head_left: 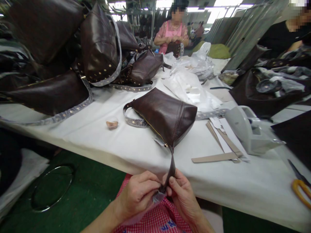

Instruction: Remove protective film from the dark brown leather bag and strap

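Note:
A dark brown leather handbag [161, 113] lies on the white-covered table [136, 147], its gold zipper facing me. From its near corner a brown leather strap [172, 165] runs over the table edge to my hands. My left hand [143, 189] is closed, pinching the strap's lower end where clear plastic film [157, 198] hangs. My right hand [181, 191] grips the strap just beside it, thumb on top. The exact spot between the fingertips is partly hidden. Behind the bag curls another part of its strap [136, 122], wrapped in film with gold studs.
Brown bags [99, 45] are heaped at the left. Clear plastic wrapping [191, 84] lies behind the handbag. To the right are a grey tape dispenser [252, 129], strips of card [213, 158] and orange-handled scissors [301, 191]. A co-worker [173, 30] in pink stands across the table.

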Motion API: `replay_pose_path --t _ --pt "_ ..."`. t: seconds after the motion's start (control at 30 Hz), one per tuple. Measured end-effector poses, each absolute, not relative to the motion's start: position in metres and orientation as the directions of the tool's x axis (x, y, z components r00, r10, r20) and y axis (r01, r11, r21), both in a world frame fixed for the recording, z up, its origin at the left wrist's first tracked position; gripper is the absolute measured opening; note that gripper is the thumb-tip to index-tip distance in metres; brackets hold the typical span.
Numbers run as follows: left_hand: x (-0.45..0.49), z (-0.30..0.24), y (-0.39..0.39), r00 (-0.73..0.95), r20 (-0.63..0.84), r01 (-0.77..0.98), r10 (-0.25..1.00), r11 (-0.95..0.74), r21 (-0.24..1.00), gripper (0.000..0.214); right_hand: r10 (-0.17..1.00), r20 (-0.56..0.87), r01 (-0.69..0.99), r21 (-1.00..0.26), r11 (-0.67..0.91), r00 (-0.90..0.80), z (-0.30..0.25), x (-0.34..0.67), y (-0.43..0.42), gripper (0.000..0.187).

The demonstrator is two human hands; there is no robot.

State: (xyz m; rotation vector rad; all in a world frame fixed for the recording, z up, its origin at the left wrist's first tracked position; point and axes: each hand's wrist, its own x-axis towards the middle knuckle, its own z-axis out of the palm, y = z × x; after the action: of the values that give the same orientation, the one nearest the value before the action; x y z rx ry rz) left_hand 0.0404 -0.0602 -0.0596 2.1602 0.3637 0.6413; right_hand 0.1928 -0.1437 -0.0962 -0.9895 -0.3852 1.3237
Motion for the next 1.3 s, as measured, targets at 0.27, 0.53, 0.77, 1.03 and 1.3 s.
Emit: replay_pose_path --t 0.27,0.53,0.77,1.03,1.3 --pt "0.042 -0.05 -0.05 0.916 0.277 -0.008 0.288 -0.68 0.733 0.027 0.927 -0.295 -0.621 -0.778 -0.092 0.233 -0.095 0.194 -0.146 0.033" --pt "0.05 -0.052 -0.053 0.897 0.269 0.021 0.352 -0.64 0.768 0.023 0.944 -0.272 -0.439 -0.883 -0.167 0.188 -0.089 0.2 -0.15 0.034" --pt "0.048 -0.056 -0.061 0.791 0.225 0.105 0.569 -0.489 0.866 0.019 0.931 -0.256 -0.349 -0.924 -0.157 0.26 -0.083 0.197 -0.148 0.035" --pt "0.052 -0.06 -0.063 0.702 0.147 0.211 0.697 -0.401 0.892 0.019 0.94 -0.203 -0.314 -0.943 -0.111 0.275 -0.074 0.191 -0.141 0.031" --pt "0.031 -0.057 -0.067 0.686 -0.229 0.275 0.691 0.045 0.96 0.03 0.916 -0.267 -0.358 -0.921 -0.152 0.299 -0.075 0.182 -0.136 0.039"
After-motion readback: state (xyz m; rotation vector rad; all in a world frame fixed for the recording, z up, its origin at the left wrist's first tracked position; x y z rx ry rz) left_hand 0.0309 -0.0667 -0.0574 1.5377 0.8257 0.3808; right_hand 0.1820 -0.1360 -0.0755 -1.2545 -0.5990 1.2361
